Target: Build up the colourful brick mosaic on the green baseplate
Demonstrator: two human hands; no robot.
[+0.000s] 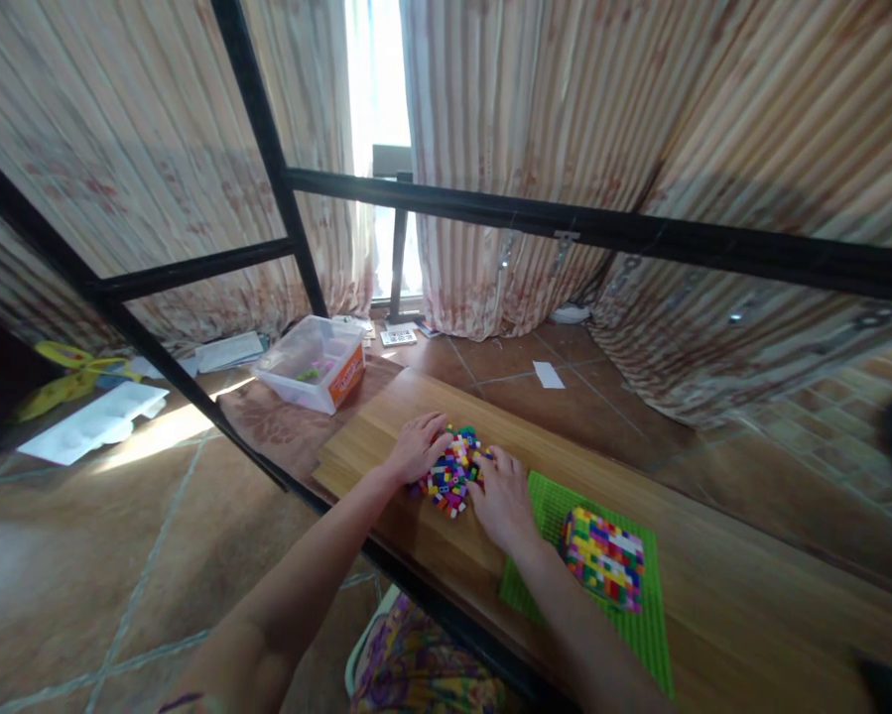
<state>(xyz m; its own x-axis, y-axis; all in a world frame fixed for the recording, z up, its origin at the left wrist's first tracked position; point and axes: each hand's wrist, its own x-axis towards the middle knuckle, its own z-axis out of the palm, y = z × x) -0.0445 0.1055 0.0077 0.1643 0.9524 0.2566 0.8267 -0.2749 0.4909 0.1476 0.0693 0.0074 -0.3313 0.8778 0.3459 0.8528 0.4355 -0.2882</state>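
A loose pile of small multicoloured toy bricks (454, 474) lies on the wooden board. My left hand (418, 446) rests at the pile's left side, fingers stretched over its edge. On the other side, my right hand (503, 493) touches the bricks with thumb and fingers apart; no held brick shows in either hand. Right of my right hand, a green studded baseplate (650, 640) carries a blocky multicoloured brick build (604, 557). My right forearm passes over part of the baseplate.
Behind the wooden board (750, 605) stands a clear plastic box (304, 392) with an orange label and a few bricks inside. Black metal rails (490, 206) cross in front of the curtains. White paper (548, 375) and a white sheet (92, 424) lie on the tiled floor.
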